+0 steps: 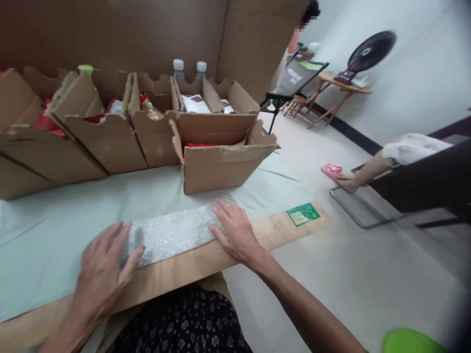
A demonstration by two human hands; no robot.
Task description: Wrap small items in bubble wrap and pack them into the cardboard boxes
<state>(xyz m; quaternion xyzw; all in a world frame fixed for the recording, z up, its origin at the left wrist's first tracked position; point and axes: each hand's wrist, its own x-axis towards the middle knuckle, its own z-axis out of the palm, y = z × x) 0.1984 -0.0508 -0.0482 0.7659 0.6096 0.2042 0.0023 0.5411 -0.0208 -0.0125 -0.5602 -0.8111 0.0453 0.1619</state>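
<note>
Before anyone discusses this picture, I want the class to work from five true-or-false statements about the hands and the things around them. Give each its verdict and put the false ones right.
1. The left hand is at one end of the bubble wrap, the right hand at the other. True.
2. A green label is on the wooden board. True.
3. The label is nearer the left hand. False: it is nearer the right hand.
4. Two white caps show behind the boxes. True.
5. The boxes are all sealed shut. False: they are open at the top.
</note>
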